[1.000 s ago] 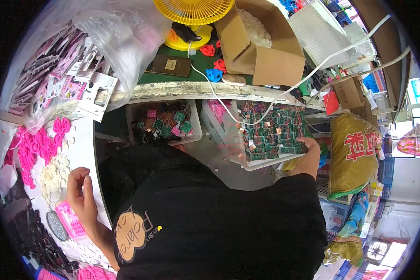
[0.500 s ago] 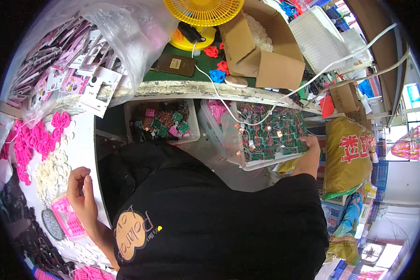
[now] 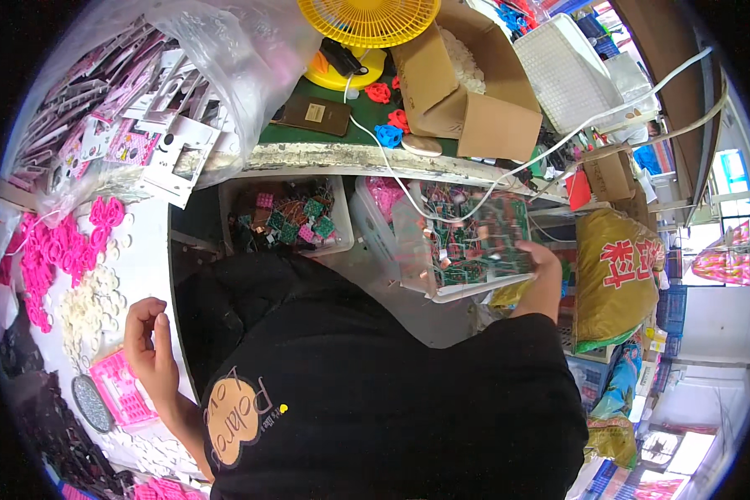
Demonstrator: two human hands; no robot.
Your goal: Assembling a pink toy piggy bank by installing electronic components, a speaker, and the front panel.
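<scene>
At the right end of a pale plastic tub (image 3: pixel 475 290) of green circuit boards (image 3: pixel 467 250) with thin wires is my right hand (image 3: pixel 542 260). Its thumb lies at the tub's edge beside the boards, and the remaining fingers are mostly hidden. Motion blurs the boards nearest this hand. Over the white tabletop my left hand (image 3: pixel 148 337) hovers with loosely bent fingers, thumb apart and nothing held. Closest to it is a pink plastic basket-like piece (image 3: pixel 125 390), with cream-coloured rings (image 3: pixel 87 312) just beyond.
Under the green-topped bench (image 3: pixel 300 157) a second tub (image 3: pixel 348 221) holds green and pink pieces. On the bench stand a yellow fan (image 3: pixel 367 25) and an open cardboard box (image 3: pixel 500 125). A white cable (image 3: pixel 550 152) hangs across. A stuffed gold sack (image 3: pixel 617 292) stands at right.
My right hand has moved slightly left, and the right end of the circuit-board tub has shifted left with it. My left hand stays almost in place.
</scene>
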